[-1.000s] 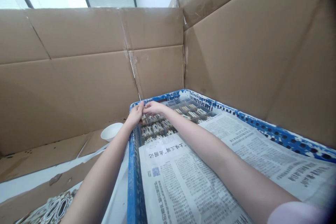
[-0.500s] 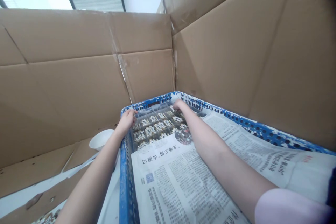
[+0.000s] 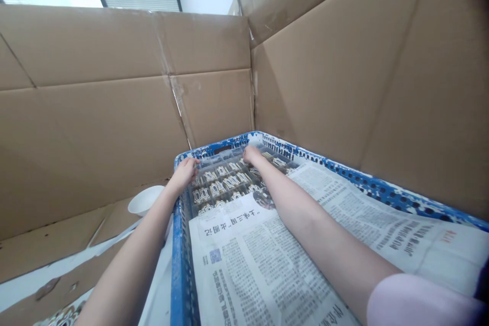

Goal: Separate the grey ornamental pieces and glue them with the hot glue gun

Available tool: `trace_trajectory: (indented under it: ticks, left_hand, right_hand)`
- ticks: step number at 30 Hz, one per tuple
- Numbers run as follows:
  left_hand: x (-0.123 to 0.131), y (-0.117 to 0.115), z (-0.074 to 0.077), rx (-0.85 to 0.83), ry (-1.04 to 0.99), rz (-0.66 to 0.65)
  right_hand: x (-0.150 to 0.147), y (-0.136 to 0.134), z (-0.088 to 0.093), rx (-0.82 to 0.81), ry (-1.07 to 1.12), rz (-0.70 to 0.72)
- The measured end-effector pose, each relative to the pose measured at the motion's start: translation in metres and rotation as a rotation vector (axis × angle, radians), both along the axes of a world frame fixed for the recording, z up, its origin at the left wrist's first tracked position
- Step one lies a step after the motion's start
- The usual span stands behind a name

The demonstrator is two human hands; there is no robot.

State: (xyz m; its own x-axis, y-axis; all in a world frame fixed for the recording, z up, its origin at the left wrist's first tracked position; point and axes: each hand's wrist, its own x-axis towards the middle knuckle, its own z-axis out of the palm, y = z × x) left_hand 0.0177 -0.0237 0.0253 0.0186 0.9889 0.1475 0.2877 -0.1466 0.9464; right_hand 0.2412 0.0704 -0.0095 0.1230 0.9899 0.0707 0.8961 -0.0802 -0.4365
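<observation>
Seemingly, the clear plastic compartment box looked light but slick, best held by its rim, where the left hand and right hand lay with curled fingers, any grip impossible to tell.

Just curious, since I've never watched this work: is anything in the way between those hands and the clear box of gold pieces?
Nothing visible: the left hand and right hand are at the edges of the box. Newspaper covers only its near end. Whether a lid covers the pieces, I cannot tell.
</observation>
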Motion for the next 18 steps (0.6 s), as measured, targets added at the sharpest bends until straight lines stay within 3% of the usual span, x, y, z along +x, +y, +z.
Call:
trace_trajectory:
  ticks: [4, 7, 12, 15, 18]
  left_hand:
    - [-0.004, 0.003, -0.003, 0.008, -0.015, -0.034]
    - [-0.005, 0.004, -0.003, 0.020, -0.022, -0.051]
    - [-0.005, 0.003, -0.002, 0.007, -0.019, -0.072]
    - [-0.007, 0.002, -0.003, 0.014, -0.012, -0.091]
    - [-0.008, 0.004, -0.005, 0.023, 0.000, -0.098]
  right_hand:
    - [0.000, -0.007, 0.007, -0.031, 0.068, 0.023]
    - [-0.009, -0.016, 0.023, -0.023, 0.163, 0.102]
    - [-0.052, -0.041, 0.046, -0.120, 0.385, 0.486]
    - [-0.084, -0.058, 0.045, -0.176, 0.486, 0.653]
    - [-0.107, -0.068, 0.039, -0.146, 0.570, 0.646]
